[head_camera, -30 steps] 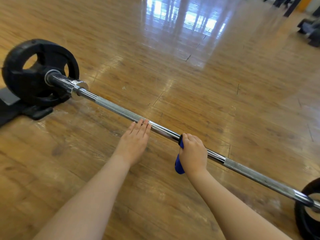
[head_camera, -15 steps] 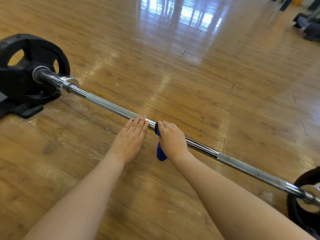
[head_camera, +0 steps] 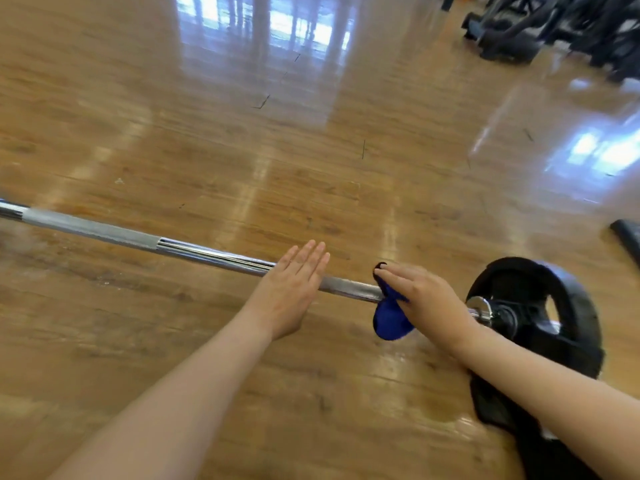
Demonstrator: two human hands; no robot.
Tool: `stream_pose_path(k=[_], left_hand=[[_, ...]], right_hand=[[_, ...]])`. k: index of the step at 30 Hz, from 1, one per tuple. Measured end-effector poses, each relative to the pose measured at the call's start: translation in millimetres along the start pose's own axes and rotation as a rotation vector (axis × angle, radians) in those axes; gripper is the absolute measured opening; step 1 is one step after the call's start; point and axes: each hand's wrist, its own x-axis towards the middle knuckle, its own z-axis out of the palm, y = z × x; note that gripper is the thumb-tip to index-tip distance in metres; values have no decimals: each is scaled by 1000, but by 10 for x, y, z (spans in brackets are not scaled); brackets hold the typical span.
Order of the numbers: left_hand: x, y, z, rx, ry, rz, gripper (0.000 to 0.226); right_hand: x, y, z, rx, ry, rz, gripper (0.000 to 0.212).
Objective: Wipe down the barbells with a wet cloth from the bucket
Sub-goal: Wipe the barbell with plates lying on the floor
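Cloth (head_camera: pixel 389 318) is wrapped on the bar (head_camera: pixel 214 255) beside the plate (head_camera: pixel 540 306), right hand (head_camera: pixel 427 299) clamped round it; left hand (head_camera: pixel 289 292) lies flat, fingers straight, on the bar. Wiping looks underway, with the long stretch leftward and any other barbells seemingly left; no bucket in sight

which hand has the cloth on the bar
The right hand presses the blue cloth around the bar; the left hand lies flat on it, bare.

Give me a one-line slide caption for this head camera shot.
Right hand wipes the barbell with a blue cloth near the black plate; flat left hand steadies it.
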Motion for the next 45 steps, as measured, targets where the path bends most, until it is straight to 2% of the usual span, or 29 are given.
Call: stream_pose_path(k=[3,5,7,12,17,21,24,28,32,35,39,42,45], left_hand=[[146,395,-106,-37,-41,38,81],[208,643,-84,-45,-115,96,76],[286,859,-46,-71,-136,106,74],[461,1220,-149,-248,-205,-53,80],[599,1436,-208,-265,-208,-73,77],[601,1485,-110,-263,-215,-107,76],[577,1481,-28,-226,-160,-64,72],[583,1501,-24,-264,-124,-83,70],[583,1469,35,-255,4,-72,75],[574,1495,118,-221,0,-40,74],[593,1532,133,-218,-46,-86,78],[589,1506,170,-261,1,-63,84],[597,1502,184,-243,26,-63,85]], right_hand=[[-619,363,-172,84,156,312,56],[-922,491,-104,163,192,512,50],[-1093,553,90,186,184,598,49],[-913,624,423,33,172,478,59],[-737,543,662,-51,64,340,69],[-961,679,653,-134,38,390,75],[-816,552,714,-61,132,428,70],[-741,506,758,-31,147,314,66],[-974,631,721,-120,113,425,72],[-792,539,745,-88,168,453,71],[-793,507,741,-98,97,369,76],[-1050,570,704,-144,70,437,81],[-926,513,745,-172,63,461,73]])
